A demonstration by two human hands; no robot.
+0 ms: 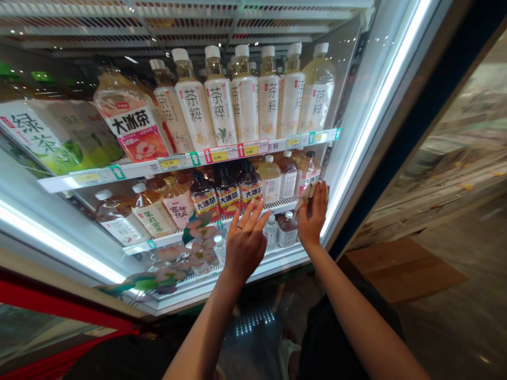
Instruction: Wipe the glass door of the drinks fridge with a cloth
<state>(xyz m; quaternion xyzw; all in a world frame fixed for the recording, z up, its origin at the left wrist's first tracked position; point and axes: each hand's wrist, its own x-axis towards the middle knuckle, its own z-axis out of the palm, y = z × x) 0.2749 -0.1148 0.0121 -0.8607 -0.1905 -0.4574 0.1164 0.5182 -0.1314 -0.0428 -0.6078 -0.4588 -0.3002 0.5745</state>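
Observation:
My left hand (245,243) is raised in front of the lower shelves of an open drinks fridge, its fingers stretched out and apart, holding nothing. It hovers just below a row of dark tea bottles (227,192). My right hand (312,214) is closed round a small tan object (309,191), which I cannot name, near the fridge's right wall. Two small bottles (285,228) stand on the bottom shelf between my hands.
The top shelf (190,160) carries a row of pale tea bottles (245,100) with white caps and price tags along its edge. Big green-tea and iced-tea bottles (132,124) stand at left. A lit door frame (376,100) runs at right. A cardboard box (404,269) lies on the floor.

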